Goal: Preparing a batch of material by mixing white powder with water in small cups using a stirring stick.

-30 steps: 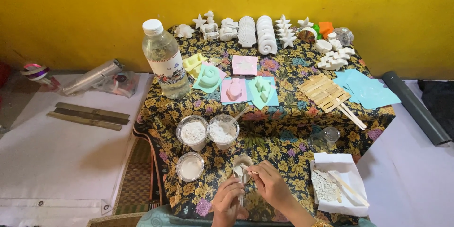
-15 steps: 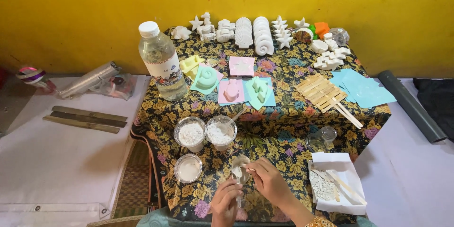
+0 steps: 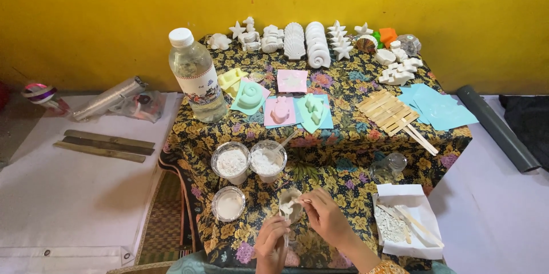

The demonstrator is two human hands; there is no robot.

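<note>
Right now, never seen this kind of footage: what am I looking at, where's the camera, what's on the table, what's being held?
No machine here: a person works with two bare hands. The single view comes from a camera on their head, looking down.

The left hand holds a thin stick, and the right hand grips a small cup of pale mix; the stick's tip is at the cup.

They sit at a low table under a floral cloth. On it stand three cups of white powder, a clear water bottle, coloured moulds, wooden sticks, blue sheets and a tray of white bits. White plaster shapes, shells and stars, line the far edge by the yellow wall.
</note>
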